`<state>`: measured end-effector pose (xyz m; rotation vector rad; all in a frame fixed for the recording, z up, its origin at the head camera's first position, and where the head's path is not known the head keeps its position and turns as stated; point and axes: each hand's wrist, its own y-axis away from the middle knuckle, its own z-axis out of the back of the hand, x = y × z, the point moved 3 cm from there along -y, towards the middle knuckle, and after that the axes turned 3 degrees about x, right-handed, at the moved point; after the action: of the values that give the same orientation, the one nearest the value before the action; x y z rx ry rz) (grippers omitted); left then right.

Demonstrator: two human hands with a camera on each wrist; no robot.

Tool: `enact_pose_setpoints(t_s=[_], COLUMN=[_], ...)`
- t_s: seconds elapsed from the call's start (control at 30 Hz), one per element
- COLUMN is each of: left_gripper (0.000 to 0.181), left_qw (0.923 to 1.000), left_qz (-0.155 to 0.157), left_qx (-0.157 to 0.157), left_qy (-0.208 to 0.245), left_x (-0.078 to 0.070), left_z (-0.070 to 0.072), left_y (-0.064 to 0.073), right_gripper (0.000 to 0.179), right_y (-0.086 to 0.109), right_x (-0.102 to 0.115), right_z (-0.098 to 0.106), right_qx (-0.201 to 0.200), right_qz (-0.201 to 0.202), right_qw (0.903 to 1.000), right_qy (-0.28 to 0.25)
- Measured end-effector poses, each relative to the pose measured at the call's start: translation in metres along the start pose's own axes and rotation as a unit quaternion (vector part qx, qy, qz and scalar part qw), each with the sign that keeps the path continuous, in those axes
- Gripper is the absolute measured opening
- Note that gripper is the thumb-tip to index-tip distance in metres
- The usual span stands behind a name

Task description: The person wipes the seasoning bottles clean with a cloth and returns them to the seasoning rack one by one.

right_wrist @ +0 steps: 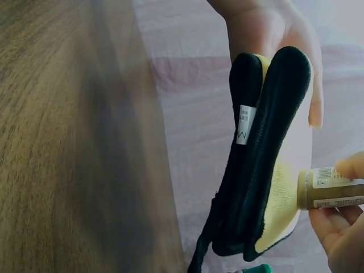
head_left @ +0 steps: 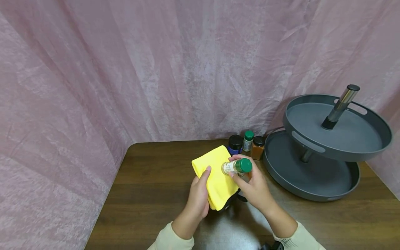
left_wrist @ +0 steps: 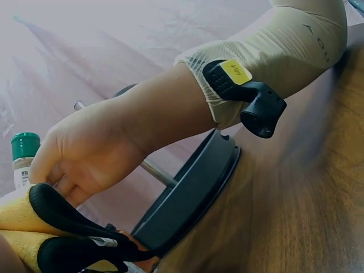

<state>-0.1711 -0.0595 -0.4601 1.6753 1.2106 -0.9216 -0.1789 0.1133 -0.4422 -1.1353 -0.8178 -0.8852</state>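
Read an M on the white tag (right_wrist: 245, 125) of the yellow cloth (head_left: 217, 178); could not make out the print on the green-capped bottle (head_left: 236, 166); saw the fuzzy, black-edged cloth gripped between thumb and fingers of the left hand (head_left: 199, 196) over the wood-grained table (head_left: 153, 180), and the bottle pinched in the right hand (head_left: 254, 189), with its base toward the cloth; counted three more containers (head_left: 247, 144) behind, two dark-lidded and one green-capped; counted two round grey trays (head_left: 306, 128) on one shiny post (head_left: 341, 105), before a crumpled pink curtain (head_left: 156, 69).
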Motion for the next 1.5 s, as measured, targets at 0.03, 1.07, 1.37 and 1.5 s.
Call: enact_pose_setpoints(t_s=[0.03, 1.07, 1.37, 1.5], left_gripper=[0.061, 0.066, 0.066, 0.064], left_qw=[1.0, 0.9998, 0.9998, 0.9999], left_qz=[0.001, -0.009, -0.008, -0.005], left_qx=[-0.001, -0.006, -0.006, -0.007], left_qy=[0.0, 0.016, 0.019, 0.015], left_x=[0.001, 0.0, 0.001, 0.003], left_z=[0.0, 0.0, -0.002, -0.003], left_y=[0.0, -0.002, 0.0, 0.001], right_gripper=[0.048, 0.056, 0.058, 0.055], right_y=[0.0, -0.001, -0.002, -0.002], right_x=[0.0, -0.004, -0.004, -0.003], right_z=[0.0, -0.002, 0.001, 0.002], right_qx=[-0.002, 0.049, 0.021, 0.004], right_qz=[0.002, -0.017, -0.002, -0.003], right_qw=[1.0, 0.9981, 0.9991, 0.999], right_qy=[-0.003, -0.033, -0.037, -0.043])
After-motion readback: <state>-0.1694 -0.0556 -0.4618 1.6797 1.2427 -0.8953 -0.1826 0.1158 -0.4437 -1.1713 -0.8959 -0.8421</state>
